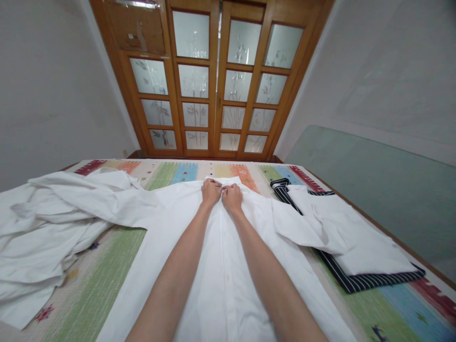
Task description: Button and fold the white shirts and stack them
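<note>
A white long-sleeved shirt (221, 270) lies spread out in front of me, its collar (232, 180) at the far end and its front strip running down between my arms. My left hand (211, 191) is closed in a pinch on the cloth just below the collar. Right beside it, my right hand (232, 196) pinches the other side of the neck opening. The fingertips nearly meet, and the small detail between them cannot be made out. One sleeve stretches left toward a heap of white cloth; the other sleeve (302, 228) reaches right.
A crumpled heap of white clothes (46, 223) lies at the left. On the right, folded white clothing (356, 232) rests over black-and-white striped cloth (359, 281). Beneath everything is a colourful striped cover (107, 266). Wooden glass-paned doors (215, 95) stand beyond the far edge.
</note>
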Motion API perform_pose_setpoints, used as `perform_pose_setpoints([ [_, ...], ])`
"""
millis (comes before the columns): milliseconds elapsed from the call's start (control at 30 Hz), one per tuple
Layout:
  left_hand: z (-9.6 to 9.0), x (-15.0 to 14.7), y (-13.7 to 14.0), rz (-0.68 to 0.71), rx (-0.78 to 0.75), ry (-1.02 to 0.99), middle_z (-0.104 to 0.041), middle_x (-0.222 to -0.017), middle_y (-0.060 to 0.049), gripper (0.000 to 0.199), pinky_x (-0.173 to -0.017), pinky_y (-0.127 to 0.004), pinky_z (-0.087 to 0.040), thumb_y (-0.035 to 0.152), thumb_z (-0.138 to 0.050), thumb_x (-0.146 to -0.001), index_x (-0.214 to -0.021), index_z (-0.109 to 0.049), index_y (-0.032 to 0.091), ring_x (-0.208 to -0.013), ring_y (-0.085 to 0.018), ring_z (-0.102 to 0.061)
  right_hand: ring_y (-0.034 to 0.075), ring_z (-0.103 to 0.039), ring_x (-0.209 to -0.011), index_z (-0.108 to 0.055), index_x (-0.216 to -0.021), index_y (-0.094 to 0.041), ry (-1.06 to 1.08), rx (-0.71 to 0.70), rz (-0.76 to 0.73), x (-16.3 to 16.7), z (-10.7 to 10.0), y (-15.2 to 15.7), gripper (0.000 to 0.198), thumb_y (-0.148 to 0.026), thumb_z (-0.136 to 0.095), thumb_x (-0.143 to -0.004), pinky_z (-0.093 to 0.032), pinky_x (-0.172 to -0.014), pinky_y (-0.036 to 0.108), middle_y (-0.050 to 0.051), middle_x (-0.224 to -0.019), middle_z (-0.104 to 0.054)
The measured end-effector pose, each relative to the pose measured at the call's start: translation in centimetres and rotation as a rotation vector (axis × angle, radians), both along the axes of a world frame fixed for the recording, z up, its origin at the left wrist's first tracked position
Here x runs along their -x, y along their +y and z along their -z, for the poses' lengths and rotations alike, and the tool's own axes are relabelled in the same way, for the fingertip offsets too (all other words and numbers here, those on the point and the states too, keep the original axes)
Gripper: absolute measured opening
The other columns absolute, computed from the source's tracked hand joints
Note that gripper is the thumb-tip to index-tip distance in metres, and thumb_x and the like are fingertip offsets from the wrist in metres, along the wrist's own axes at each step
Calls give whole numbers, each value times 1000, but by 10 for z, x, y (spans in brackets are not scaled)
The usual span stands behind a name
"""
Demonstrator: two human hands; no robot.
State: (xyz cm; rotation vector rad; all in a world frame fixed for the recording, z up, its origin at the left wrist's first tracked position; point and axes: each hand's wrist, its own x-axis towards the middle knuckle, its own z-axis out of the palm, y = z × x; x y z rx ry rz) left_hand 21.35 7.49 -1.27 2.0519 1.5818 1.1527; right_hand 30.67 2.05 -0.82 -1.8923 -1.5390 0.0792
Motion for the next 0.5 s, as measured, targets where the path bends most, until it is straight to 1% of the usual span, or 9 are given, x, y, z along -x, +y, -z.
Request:
perform_pose_setpoints([
  [100,-3,0,-2,-3,43,75,-59,-102,-7,11,-94,-37,-41,25,-66,-80,-85,-75,23,-107,-24,-53,23,-51,-102,-73,-105,-21,-86,52,38,1,-5,-3,31,-16,-47,-87,-39,-89,33,11,-103,-58],
  [167,-4,1,-3,-1,69,98,-59,-106,-6,13,-95,-36,-40,24,-65,-80,-89,-75,24,-109,-23,-53,22,-51,-101,-74,-104,-21,-122,64,48,2,-8,-5,31,-17,-47,-88,-39,-88,31,11,-103,-59],
  [300,-5,1,-2,-1,77,116,-59,-109,-5,15,-96,-36,-40,23,-63,-81,-91,-74,26,-111,-22,-53,22,-51,-101,-76,-100,-20,-159,74,45,5,-12,-8,30,-19,-48,-90,-38,-87,31,11,-103,-60],
  [400,-6,1,-3,4,87,125,-58,-110,-6,15,-97,-36,-39,21,-63,-80,-91,-73,25,-112,-22,-53,24,-50,-104,-74,-105,-18,-171,84,90,7,-14,-9,31,-21,-47,-91,-38,-87,32,13,-108,-60],
  [500,-8,1,-4,11,104,124,-58,-111,-6,14,-97,-37,-38,21,-62,-80,-90,-72,24,-113,-22,-53,24,-50,-105,-74,-107,-18,-173,92,92,9,-14,-11,33,-20,-45,-91,-38,-88,32,13,-111,-59],
])
